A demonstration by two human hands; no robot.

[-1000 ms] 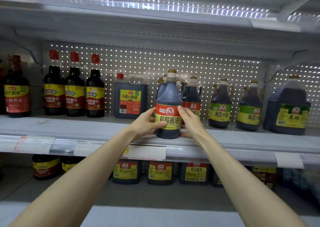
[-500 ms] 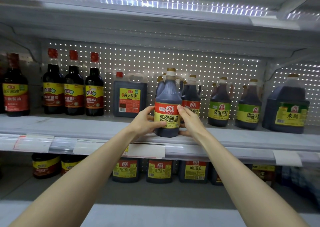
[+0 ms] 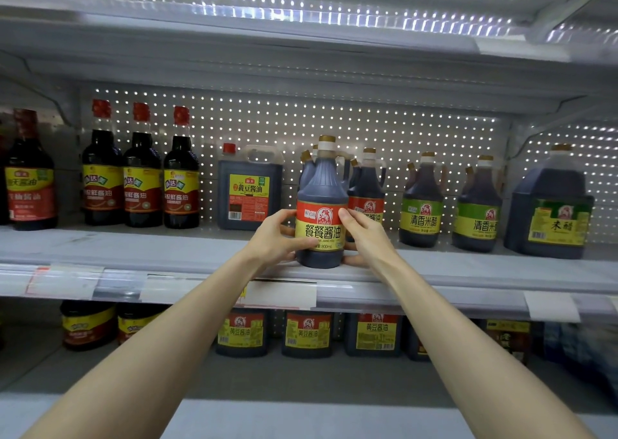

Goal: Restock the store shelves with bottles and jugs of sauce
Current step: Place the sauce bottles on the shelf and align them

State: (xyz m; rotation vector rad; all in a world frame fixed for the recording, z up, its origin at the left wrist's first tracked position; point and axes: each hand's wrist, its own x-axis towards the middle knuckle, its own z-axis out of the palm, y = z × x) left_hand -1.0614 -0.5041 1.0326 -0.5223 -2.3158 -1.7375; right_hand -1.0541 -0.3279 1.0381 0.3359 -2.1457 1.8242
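A dark soy sauce bottle [image 3: 320, 201] with a red and yellow label and a tan cap stands upright near the front edge of the middle shelf [image 3: 174, 254]. My left hand [image 3: 276, 236] grips its left side at label height, fingers curled round it. My right hand [image 3: 363, 234] grips its right side the same way. Behind it stand more bottles of the same sauce [image 3: 366, 191], partly hidden.
On the same shelf, left: three red-capped bottles [image 3: 142, 177] and a square jug [image 3: 249, 187]. Right: two green-label vinegar bottles [image 3: 421, 201] and a big jug [image 3: 548, 204]. Jugs [image 3: 307, 333] fill the shelf below. Another shelf hangs overhead.
Both hands keep their hold on the bottle. It stays at the same spot on the shelf; only the view shifts slightly.
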